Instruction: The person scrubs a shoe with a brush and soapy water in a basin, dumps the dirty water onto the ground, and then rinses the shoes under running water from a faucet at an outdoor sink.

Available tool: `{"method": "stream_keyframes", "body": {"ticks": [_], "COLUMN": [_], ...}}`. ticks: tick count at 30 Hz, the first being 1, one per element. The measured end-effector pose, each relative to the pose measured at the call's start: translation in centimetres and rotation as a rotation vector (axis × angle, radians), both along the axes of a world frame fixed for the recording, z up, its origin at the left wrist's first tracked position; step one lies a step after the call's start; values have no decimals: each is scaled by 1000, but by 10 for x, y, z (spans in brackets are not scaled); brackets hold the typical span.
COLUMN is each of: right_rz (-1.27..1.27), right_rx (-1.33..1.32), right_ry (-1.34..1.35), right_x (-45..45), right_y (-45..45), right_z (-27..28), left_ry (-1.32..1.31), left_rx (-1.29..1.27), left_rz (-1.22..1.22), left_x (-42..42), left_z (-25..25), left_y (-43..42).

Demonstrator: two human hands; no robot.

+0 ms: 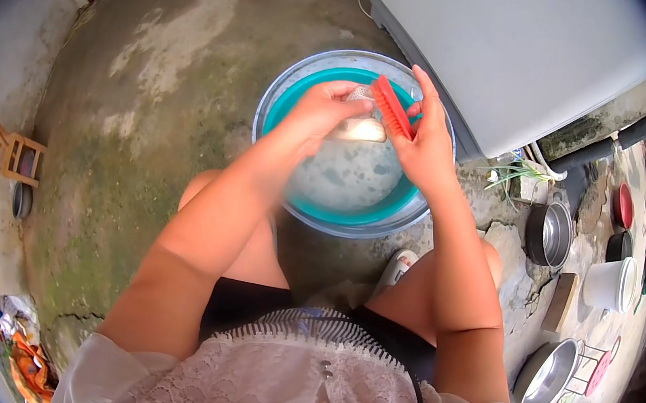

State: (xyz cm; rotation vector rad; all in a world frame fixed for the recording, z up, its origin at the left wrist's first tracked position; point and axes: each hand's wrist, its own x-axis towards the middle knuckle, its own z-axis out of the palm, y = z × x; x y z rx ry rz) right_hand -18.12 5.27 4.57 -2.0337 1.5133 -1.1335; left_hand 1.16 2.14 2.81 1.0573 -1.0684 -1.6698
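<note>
My left hand point(322, 112) is closed on a pale, cream-coloured shoe point(362, 130), partly hidden by my fingers. In my right hand point(428, 138) is a red scrubbing brush point(391, 106), its bristles turned left toward the shoe. Whether the bristles touch it, I cannot tell. Both hands are above a teal basin point(399, 203) that holds cloudy, sudsy water point(347, 176). This basin sits inside a larger silver-grey basin point(360, 232) on the ground between my legs.
Close by at the upper right stands a large grey appliance point(513, 55). To the right are a metal pot point(551, 236), a white bucket point(607, 284) and a metal bowl point(544, 379). A small wooden chair point(21, 159) is by the left wall.
</note>
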Motion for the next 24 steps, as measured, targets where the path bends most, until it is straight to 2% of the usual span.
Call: {"method": "stream_keyframes", "body": {"ticks": [1, 2, 5, 6, 9, 10, 13, 16, 18, 19, 20, 23, 24], "right_rz": [50, 74, 26, -5, -59, -36, 98, 83, -1, -42, -23, 132, 92], "right_rx": [-86, -31, 303, 188, 316, 99, 130, 83, 76, 67, 94, 5, 55], "right_ry": [60, 112, 203, 179, 178, 93, 42, 131, 86, 64, -8, 49, 85], "right_x": [2, 5, 10, 10, -8, -9, -5, 3, 4, 4, 8, 25, 25], "right_y": [6, 15, 20, 13, 5, 3, 7, 9, -5, -11, -12, 14, 15], "right_z": [0, 1, 10, 3, 10, 0, 3, -12, -20, -20, -22, -27, -21], "left_ry": [19, 1, 72, 52, -46, -51, -25, 5, -74, -33, 7, 44, 58], "left_rx": [-34, -8, 41, -23, -13, -15, -27, -58, -90, -81, -72, 9, 2], "left_rz": [49, 65, 136, 146, 176, 166, 130, 78, 63, 84, 105, 173, 165], "left_x": [1, 4, 8, 7, 4, 2, -1, -6, -13, -15, -15, -7, -7], "left_z": [0, -2, -17, -14, -5, -3, -2, -5, -6, -6, -9, -11, -9], "left_y": [-1, -5, -17, -16, -14, -13, -10, -3, 4, 3, 0, -10, -8]}}
